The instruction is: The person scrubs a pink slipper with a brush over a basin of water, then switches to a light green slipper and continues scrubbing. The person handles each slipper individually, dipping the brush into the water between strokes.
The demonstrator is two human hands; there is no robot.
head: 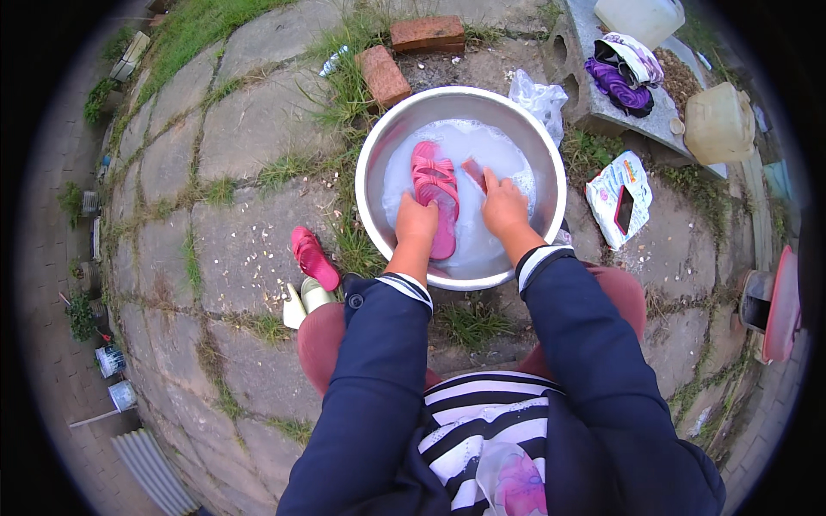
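Observation:
A wide metal basin (556, 193) in front of me holds cloudy, sudsy water (484, 138). My left hand (416, 219) grips a pink slide sandal (444, 235) by its side, with the strapped toe end pointing away from me. In my right hand (505, 205) is a reddish brush or scrubbing block (474, 173), apart from the sandal and over the water. Its underside is hidden from me. The matching pink sandal (314, 259) lies on the paving left of the basin, beside pale green footwear (316, 295).
Two bricks (427, 33) lie beyond the basin, near a crumpled clear plastic bag (539, 103). To the right, a phone (624, 209) rests on a printed plastic packet (613, 184). A concrete slab (629, 122) bears purple cloth (619, 85) and a plastic jerrycan (717, 124).

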